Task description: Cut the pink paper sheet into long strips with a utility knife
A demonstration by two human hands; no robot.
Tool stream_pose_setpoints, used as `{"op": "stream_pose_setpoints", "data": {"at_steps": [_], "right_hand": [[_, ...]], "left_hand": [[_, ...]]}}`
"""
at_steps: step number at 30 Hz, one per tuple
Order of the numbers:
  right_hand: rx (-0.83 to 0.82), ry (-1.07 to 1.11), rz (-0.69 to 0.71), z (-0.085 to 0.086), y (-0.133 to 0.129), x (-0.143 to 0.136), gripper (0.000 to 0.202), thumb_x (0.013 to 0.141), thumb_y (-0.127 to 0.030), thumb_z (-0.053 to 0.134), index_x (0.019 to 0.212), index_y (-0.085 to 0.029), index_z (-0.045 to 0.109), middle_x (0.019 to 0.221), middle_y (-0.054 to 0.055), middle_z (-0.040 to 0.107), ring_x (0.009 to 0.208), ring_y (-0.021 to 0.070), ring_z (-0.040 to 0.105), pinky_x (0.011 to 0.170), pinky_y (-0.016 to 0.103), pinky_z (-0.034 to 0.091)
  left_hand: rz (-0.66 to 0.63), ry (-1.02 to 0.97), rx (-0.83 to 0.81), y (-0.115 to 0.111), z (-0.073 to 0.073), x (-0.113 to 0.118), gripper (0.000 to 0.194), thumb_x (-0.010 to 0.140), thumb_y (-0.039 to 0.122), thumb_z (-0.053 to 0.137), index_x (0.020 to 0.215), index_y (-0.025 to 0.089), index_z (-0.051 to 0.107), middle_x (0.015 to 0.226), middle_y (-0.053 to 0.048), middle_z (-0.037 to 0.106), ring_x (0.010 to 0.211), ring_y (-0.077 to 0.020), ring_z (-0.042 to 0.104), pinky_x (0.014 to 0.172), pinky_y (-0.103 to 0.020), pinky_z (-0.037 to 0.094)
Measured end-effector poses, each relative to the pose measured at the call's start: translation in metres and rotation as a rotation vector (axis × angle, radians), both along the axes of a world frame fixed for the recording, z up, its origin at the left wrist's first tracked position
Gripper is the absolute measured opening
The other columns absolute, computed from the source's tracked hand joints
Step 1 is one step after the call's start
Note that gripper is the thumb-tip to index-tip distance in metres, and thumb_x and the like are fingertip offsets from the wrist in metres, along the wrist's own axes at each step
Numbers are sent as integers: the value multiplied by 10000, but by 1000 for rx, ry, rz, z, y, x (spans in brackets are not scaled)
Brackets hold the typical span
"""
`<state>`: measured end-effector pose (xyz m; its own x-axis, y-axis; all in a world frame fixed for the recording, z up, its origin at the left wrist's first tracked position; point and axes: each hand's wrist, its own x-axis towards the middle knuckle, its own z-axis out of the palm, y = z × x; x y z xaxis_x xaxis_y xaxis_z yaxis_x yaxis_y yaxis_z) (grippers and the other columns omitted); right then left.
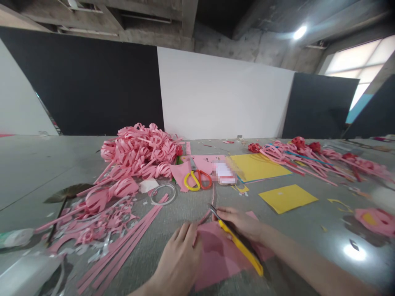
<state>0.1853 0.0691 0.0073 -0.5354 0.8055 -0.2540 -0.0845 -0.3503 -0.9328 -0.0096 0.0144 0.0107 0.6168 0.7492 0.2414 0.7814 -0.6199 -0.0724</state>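
Observation:
My left hand (pixel 180 257) is closed at the left edge of a pink paper sheet (pixel 216 263), its back toward me. A narrow pink paper strip (pixel 205 218) runs from its fingers up past the tool's tip. In my right hand (pixel 243 224) is a yellow-handled tool (pixel 239 246) with a dark, narrow metal tip; its exact kind is unclear. The tool slants over the sheet, tip pointing away from me, beside the strip. Beyond the hands lie scissors (pixel 197 181) with one yellow and one red handle, partly on pink paper.
A pile of curled pink paper pieces (pixel 138 150) lies at the back left. Cut pink strips (pixel 123 246) and a tape roll (pixel 163 194) are left of my hands. Yellow sheets (pixel 286 198) and pink paper flowers (pixel 296 152) lie to the right. Panels (pixel 225 94) stand behind.

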Motion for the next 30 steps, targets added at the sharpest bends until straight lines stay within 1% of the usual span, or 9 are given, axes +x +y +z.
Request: {"op": "stream_pose_setpoints", "data": {"at_steps": [5, 9, 11, 15, 19, 21, 23, 28, 30], "right_hand": [[16, 13, 4, 1, 0, 0, 283, 741, -419, 550, 789, -147, 488, 517, -63, 463, 389, 50, 423, 397, 182, 276], [-19, -25, -39, 0, 1, 0, 292, 722, -422, 571, 812, -152, 505, 538, -67, 459, 393, 47, 402, 395, 181, 308], [-8, -25, -35, -2, 1, 0, 291, 722, -421, 571, 813, -151, 512, 552, -65, 462, 392, 42, 396, 396, 180, 317], [25, 1, 2, -3, 1, -2, 272, 730, -412, 560, 798, -152, 517, 567, -54, 470, 391, 49, 421, 382, 180, 306], [34, -17, -81, 12, 4, 2, 250, 733, -387, 561, 796, -146, 543, 576, -50, 443, 425, 48, 398, 414, 182, 342], [108, 10, -140, 25, 6, 8, 243, 750, -385, 540, 789, -145, 538, 609, -38, 458, 433, 45, 402, 418, 184, 326], [196, 41, -193, 40, 10, 17, 237, 763, -383, 525, 784, -147, 525, 643, -26, 478, 430, 46, 412, 418, 195, 304], [298, 34, -269, 72, 13, 38, 227, 773, -378, 513, 784, -151, 525, 645, -29, 465, 439, 52, 409, 423, 203, 272], [322, 23, -292, 82, 11, 44, 223, 781, -375, 504, 764, -154, 515, 631, -32, 459, 453, 55, 411, 439, 202, 278]], "left_hand": [[69, 63, -34, -16, -8, 2, 335, 709, 106, 454, 1025, 87, 566, 1098, -173, 524, 1050, -309, 450, 832, -401, 428], [111, -31, -30, -5, -3, -1, 326, 741, 113, 430, 1045, 132, 546, 1161, -140, 483, 1073, -280, 426, 862, -400, 393], [167, -90, -56, 6, 2, -3, 334, 762, 89, 398, 1071, 140, 516, 1111, -121, 501, 1009, -249, 466, 827, -382, 407], [207, -184, -177, 24, 10, -9, 259, 798, 60, 335, 875, 161, 560, 910, -70, 526, 847, -187, 525, 721, -294, 423], [202, -319, -268, 30, 17, -17, 256, 800, 61, 322, 805, 180, 549, 902, -41, 531, 707, -133, 549, 634, -233, 399], [199, -374, -302, 31, 27, -22, 246, 788, 69, 326, 771, 177, 547, 792, -23, 561, 667, -138, 546, 611, -232, 383], [211, -383, -330, 32, 44, -27, 244, 761, 69, 328, 707, 175, 542, 643, 2, 556, 611, -143, 530, 577, -230, 366], [191, -339, -194, 41, 98, -49, 238, 783, 155, 337, 719, 191, 563, 646, 33, 563, 607, -125, 513, 575, -212, 354], [216, -348, -88, 39, 98, -79, 219, 799, 168, 362, 810, 184, 581, 734, 42, 568, 682, -119, 526, 666, -226, 372]]}}
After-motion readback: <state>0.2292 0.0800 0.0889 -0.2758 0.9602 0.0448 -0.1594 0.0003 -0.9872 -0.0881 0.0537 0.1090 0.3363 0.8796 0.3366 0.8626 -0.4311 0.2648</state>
